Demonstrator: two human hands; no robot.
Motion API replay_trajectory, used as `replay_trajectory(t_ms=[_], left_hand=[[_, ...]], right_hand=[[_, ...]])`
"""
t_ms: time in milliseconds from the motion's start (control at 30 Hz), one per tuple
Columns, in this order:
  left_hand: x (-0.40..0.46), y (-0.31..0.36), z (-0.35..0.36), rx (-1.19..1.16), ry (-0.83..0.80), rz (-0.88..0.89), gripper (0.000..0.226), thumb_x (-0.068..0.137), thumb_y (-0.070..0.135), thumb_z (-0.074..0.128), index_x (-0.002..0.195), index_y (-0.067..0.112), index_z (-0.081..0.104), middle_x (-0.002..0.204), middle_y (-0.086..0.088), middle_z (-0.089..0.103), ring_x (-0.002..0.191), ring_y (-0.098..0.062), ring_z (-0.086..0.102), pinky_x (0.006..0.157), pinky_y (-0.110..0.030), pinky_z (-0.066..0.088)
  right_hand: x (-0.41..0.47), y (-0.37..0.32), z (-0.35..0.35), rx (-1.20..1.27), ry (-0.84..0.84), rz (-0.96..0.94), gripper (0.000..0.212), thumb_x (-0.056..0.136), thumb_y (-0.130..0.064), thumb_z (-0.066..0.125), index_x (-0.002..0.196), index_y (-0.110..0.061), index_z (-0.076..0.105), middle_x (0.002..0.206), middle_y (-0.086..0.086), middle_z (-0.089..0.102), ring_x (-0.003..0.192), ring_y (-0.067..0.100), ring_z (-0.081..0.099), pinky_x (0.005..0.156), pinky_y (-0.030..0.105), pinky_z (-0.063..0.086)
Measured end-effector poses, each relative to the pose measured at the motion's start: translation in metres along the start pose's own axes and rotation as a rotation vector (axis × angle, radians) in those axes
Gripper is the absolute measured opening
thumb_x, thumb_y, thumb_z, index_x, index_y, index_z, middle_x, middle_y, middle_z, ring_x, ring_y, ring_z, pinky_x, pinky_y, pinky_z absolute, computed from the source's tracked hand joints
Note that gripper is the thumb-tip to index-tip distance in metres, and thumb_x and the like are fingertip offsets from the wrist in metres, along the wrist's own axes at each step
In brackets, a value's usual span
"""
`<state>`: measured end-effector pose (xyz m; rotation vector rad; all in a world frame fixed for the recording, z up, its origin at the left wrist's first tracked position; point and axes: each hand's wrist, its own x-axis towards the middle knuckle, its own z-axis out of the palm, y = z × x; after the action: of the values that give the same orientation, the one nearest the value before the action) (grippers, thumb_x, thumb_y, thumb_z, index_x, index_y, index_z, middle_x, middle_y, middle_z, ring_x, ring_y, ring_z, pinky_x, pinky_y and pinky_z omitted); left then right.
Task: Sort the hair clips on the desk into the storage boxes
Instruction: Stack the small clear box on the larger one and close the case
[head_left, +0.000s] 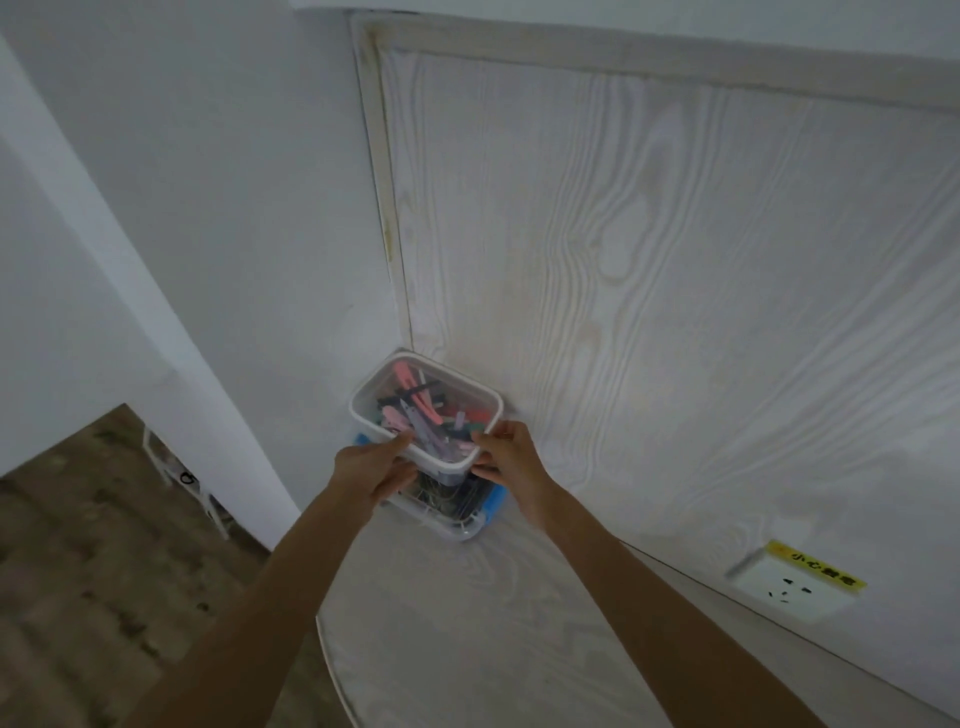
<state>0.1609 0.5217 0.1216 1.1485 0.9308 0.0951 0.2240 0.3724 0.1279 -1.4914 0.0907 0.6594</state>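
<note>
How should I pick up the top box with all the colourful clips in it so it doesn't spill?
Grip the top box by its thick white rim, at the two near corners, coming from the front. It sits stacked on a lower box in the desk corner, so walls block the far sides. The left hand and right hand hold it this way; keep it level.

Desk (467, 623): pale wood grain, under both arms.
On it: lower clear box (457, 519), just below the hands, in the corner.

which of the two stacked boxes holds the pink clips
The top box, white-rimmed and gripped by both hands, left hand and right hand; the blue-latched lower box holds darker contents.
</note>
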Motion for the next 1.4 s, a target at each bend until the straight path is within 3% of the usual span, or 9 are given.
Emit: replay_trajectory(t_ms=[367,500,600,667,733,800,933,1167,1400], left_hand=[[-0.014,0.003,-0.002,0.037,-0.047,0.007,0.036,0.085,0.025,0.066,0.11,0.002,0.055,0.104,-0.014,0.064,0.089,-0.025,0.065,0.083,-0.038,0.052],[-0.032,-0.019,-0.006,0.315,0.068,0.248,0.032,0.09,0.034,0.057,0.1,0.003,0.057,0.089,-0.009,0.062,0.091,-0.027,0.062,0.075,-0.037,0.053],[-0.061,-0.043,0.003,0.548,0.142,0.539,0.009,0.088,0.02,0.062,0.088,0.012,0.058,0.083,-0.007,0.062,0.081,-0.03,0.063,0.076,-0.037,0.053],[-0.079,-0.056,0.035,0.681,0.027,0.649,0.016,0.077,0.005,0.07,0.071,0.013,0.058,0.065,-0.003,0.059,0.059,-0.021,0.059,0.051,-0.018,0.049],[-0.103,-0.071,0.08,0.669,-0.203,0.45,0.021,0.088,0.01,0.06,0.069,0.016,0.054,0.064,0.003,0.056,0.053,-0.01,0.05,0.037,-0.01,0.037],[-0.118,-0.096,0.116,0.751,-0.451,0.181,0.016,0.092,0.02,0.055,0.077,0.02,0.056,0.071,0.008,0.06,0.058,-0.006,0.052,0.045,-0.013,0.041],[-0.148,-0.165,0.178,1.008,-0.772,0.029,0.012,0.093,0.024,0.054,0.095,0.015,0.061,0.084,0.004,0.065,0.066,-0.007,0.059,0.055,-0.019,0.048],[-0.199,-0.268,0.232,1.356,-0.984,-0.035,0.043,0.093,0.035,0.049,0.122,0.003,0.049,0.118,-0.01,0.055,0.094,-0.019,0.055,0.068,-0.026,0.049],[-0.198,-0.289,0.234,1.232,-0.911,-0.082,0.012,0.091,0.007,0.052,0.1,0.007,0.06,0.078,-0.005,0.057,0.066,-0.012,0.057,0.056,-0.021,0.047]], right_hand=[[-0.014,-0.003,-0.005,-0.128,-0.021,-0.02,0.013,0.09,-0.024,0.058,0.088,-0.015,0.049,0.107,0.014,0.059,0.092,0.022,0.06,0.09,0.034,0.048],[-0.039,0.004,-0.044,-0.25,-0.152,0.01,0.034,0.092,-0.026,0.054,0.12,-0.008,0.05,0.119,0.013,0.06,0.1,0.022,0.06,0.094,0.035,0.047],[-0.066,0.019,-0.096,-0.409,-0.176,0.03,0.02,0.093,-0.023,0.054,0.11,-0.015,0.056,0.107,0.007,0.063,0.098,0.02,0.062,0.095,0.033,0.047],[-0.087,0.031,-0.14,-0.498,-0.13,0.036,0.014,0.091,-0.02,0.056,0.104,-0.017,0.06,0.1,0.003,0.065,0.091,0.018,0.064,0.089,0.029,0.049],[-0.113,0.044,-0.184,-0.526,-0.059,0.048,0.011,0.091,-0.015,0.056,0.101,-0.016,0.061,0.097,0.001,0.065,0.084,0.015,0.064,0.083,0.026,0.048],[-0.137,0.054,-0.22,-0.542,0.02,0.083,0.012,0.092,-0.01,0.053,0.097,-0.017,0.061,0.099,0.003,0.064,0.081,0.013,0.063,0.079,0.025,0.048],[-0.197,0.083,-0.296,-0.57,0.236,0.215,0.021,0.093,-0.008,0.049,0.111,-0.008,0.061,0.11,0.009,0.063,0.101,0.023,0.063,0.087,0.029,0.048],[-0.264,0.155,-0.368,-0.773,0.31,0.498,0.051,0.088,-0.04,0.057,0.13,-0.012,0.048,0.137,0.007,0.047,0.124,0.022,0.047,0.098,0.027,0.038],[-0.281,0.183,-0.381,-0.874,0.228,0.598,0.043,0.092,-0.034,0.053,0.126,-0.009,0.053,0.132,0.011,0.05,0.116,0.026,0.05,0.085,0.026,0.039]])
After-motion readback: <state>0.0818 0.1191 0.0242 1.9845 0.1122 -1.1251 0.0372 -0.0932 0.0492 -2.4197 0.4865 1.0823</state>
